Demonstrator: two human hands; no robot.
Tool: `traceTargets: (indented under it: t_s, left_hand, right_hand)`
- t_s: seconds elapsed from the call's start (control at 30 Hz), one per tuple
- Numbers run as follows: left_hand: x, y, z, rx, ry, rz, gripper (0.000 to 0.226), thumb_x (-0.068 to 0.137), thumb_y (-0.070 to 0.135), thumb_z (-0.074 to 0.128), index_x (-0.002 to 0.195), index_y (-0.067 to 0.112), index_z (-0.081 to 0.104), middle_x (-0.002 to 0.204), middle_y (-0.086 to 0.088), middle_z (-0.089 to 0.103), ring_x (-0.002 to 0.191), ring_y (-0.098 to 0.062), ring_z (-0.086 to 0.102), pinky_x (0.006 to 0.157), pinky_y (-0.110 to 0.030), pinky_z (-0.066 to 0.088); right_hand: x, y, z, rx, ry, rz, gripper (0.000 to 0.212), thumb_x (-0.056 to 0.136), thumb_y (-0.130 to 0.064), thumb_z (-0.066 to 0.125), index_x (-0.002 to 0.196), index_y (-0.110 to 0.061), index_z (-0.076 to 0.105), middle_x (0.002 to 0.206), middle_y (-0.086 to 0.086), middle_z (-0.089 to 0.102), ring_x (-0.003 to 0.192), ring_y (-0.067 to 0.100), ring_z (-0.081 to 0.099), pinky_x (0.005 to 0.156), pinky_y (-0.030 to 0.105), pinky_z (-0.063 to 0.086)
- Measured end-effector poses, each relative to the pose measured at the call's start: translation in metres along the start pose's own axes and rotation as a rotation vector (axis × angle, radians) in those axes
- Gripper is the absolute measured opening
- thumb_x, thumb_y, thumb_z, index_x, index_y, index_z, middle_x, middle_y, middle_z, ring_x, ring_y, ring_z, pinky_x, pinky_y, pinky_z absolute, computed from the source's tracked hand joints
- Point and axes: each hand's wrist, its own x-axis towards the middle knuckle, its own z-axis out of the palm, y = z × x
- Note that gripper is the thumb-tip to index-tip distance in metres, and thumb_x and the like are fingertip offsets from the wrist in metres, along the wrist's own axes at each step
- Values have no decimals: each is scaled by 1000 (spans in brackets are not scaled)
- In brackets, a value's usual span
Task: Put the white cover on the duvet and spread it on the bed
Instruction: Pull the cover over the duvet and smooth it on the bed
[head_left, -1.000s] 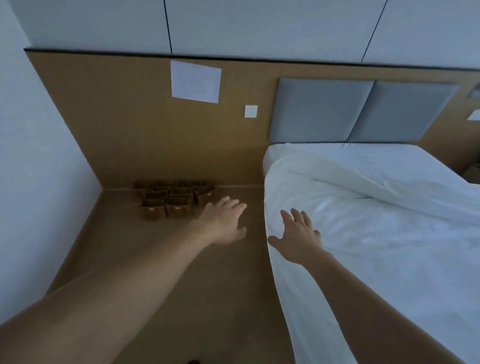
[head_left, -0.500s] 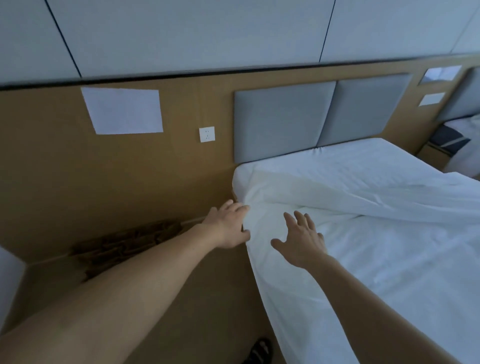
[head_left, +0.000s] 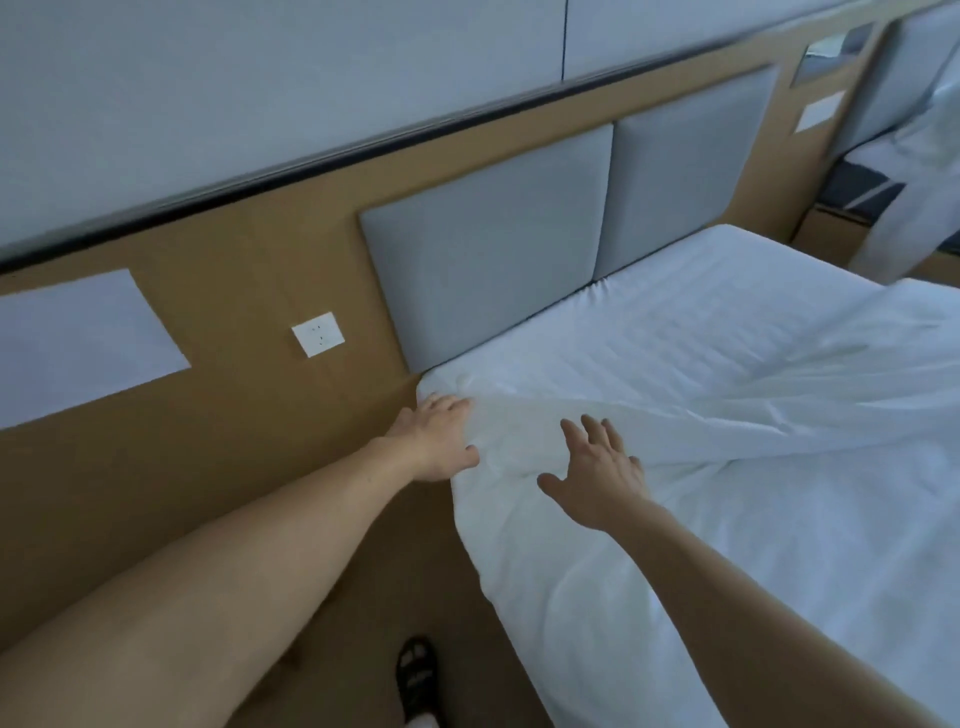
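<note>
Duvet: the white fabric duvet in its cover (head_left: 727, 493) lies wrinkled on the white-sheeted bed (head_left: 649, 322); its left side hangs over the bed edge.
Left hand: the left hand (head_left: 439, 436) touches the duvet corner at that edge, fingers straight and together.
Right hand: the right hand (head_left: 602, 473), at 3 o'clock from the left one, is over the duvet, fingers spread, holding nothing.
Open room: a strip of brown floor (head_left: 415, 582) at 9 o'clock of the bed.
Around: grey padded headboard (head_left: 493, 249) at 12 o'clock, white wall socket (head_left: 318, 333) at 10 o'clock, black sandal (head_left: 415, 675) at 6 o'clock.

duvet (head_left: 727, 467) – white | headboard (head_left: 493, 249) – grey | wall panel (head_left: 234, 415) – tan
</note>
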Motion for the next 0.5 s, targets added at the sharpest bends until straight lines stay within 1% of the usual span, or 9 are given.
traceTargets:
  t_s: [0.13, 0.3, 0.4, 0.5]
  left_hand:
    - [102, -11, 2, 38, -55, 110, 81, 93, 47, 49, 158, 22, 9, 166, 0, 8, 153, -21, 5, 121, -49, 18]
    - [233, -24, 13, 90, -153, 263, 85, 93, 46, 55, 159, 22, 7, 166, 2, 8, 153, -19, 4, 121, -46, 16]
    - [297, -32, 25, 106, -260, 330, 90, 92, 45, 59, 159, 21, 4, 166, 1, 8, 153, -19, 2, 121, -46, 16]
    - [356, -39, 45, 156, -329, 378, 96, 89, 45, 62, 159, 19, 0, 166, 0, 6, 153, -18, -1, 122, -45, 14]
  right_hand:
    - [62, 4, 11, 27, -19, 113, 82, 94, -51, 53, 158, -23, 8, 166, 1, -1, 153, 24, -8, 119, 54, 18]
    - [147, 15, 25, 55, -2, 323, 82, 94, -51, 52, 157, -23, 9, 166, 1, -1, 153, 24, -6, 118, 53, 20]
    - [190, 17, 39, 93, -46, 448, 83, 94, -51, 52, 158, -23, 7, 166, 2, -1, 153, 24, -6, 119, 54, 20]
    - [228, 20, 56, 126, -64, 525, 83, 95, -52, 51, 158, -23, 6, 166, 2, -1, 153, 23, -8, 119, 53, 20]
